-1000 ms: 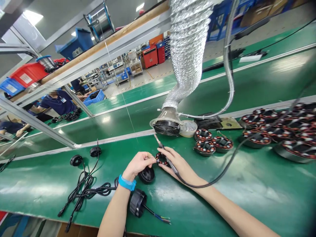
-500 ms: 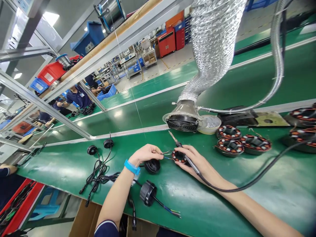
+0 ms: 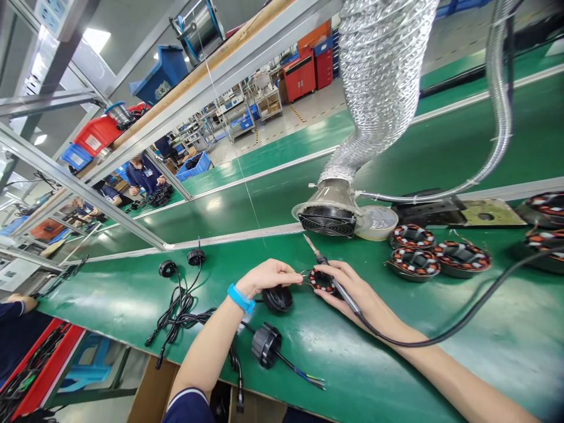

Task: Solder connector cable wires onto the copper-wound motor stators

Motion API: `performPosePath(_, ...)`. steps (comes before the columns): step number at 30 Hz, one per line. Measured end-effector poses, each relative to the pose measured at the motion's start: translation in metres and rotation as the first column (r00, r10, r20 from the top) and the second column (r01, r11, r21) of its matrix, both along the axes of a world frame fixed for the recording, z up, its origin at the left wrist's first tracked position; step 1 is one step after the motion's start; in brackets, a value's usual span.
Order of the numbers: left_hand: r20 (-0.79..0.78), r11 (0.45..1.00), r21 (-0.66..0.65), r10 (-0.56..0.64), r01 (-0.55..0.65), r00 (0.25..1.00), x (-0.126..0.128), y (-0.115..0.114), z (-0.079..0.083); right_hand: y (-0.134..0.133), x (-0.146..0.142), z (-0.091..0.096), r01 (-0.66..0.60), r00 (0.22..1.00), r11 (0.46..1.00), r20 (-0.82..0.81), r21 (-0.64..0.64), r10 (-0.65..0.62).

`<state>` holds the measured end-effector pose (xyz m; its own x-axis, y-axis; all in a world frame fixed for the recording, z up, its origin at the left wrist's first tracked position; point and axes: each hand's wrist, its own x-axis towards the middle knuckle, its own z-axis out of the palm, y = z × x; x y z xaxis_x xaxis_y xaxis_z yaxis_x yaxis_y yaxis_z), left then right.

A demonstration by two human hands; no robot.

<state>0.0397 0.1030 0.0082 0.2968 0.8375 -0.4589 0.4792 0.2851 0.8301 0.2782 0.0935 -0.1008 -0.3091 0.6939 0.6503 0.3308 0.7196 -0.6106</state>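
Green bench point(image 3: 396, 335) runs diagonally; its near edge passes under the L forearm, and a white rail point(image 3: 220, 238) marks the far edge, just past the iron tip. Fume fan point(image 3: 326, 223) w/ silver duct point(image 3: 379, 76) sits at that rail, near the tip. Stack of stators point(image 3: 414, 263) lies to the right, well apart from the hands.

Small stator point(image 3: 321, 281), red-and-white windings, sits between the hands, just above the bench or on it, can't tell which. Thin wires point(image 3: 303, 273) run from it to the L hand point(image 3: 268, 279), whose fingertips pinch them. R hand point(image 3: 348, 288) grips soldering iron point(image 3: 337, 286), tip angled up and away from the stator, fingers just beside it. Black motor cap point(image 3: 277, 298) sits just below the L hand; second cap point(image 3: 267, 346) w/ colored leads lies nearer the edge.
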Motion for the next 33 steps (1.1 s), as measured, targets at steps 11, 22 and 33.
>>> performPosePath(11, 0.117, 0.994, -0.014, 0.108, -0.107, 0.987, 0.006, 0.005, -0.006, -0.001, -0.002, 0.000, 0.015, 1.000, 0.999, 0.000, 0.040, -0.015)
performPosePath(22, 0.050, 0.992, 0.002, 0.127, -0.127, 0.991, 0.012, -0.001, 0.001, -0.001, -0.003, -0.005, 0.019, 1.000, 0.999, -0.001, 0.046, -0.019)
performPosePath(33, 0.062, 0.983, -0.006, 0.186, -0.186, 0.981, 0.017, 0.000, -0.003, 0.000, -0.005, -0.008, 0.029, 1.000, 0.997, 0.002, 0.066, -0.030)
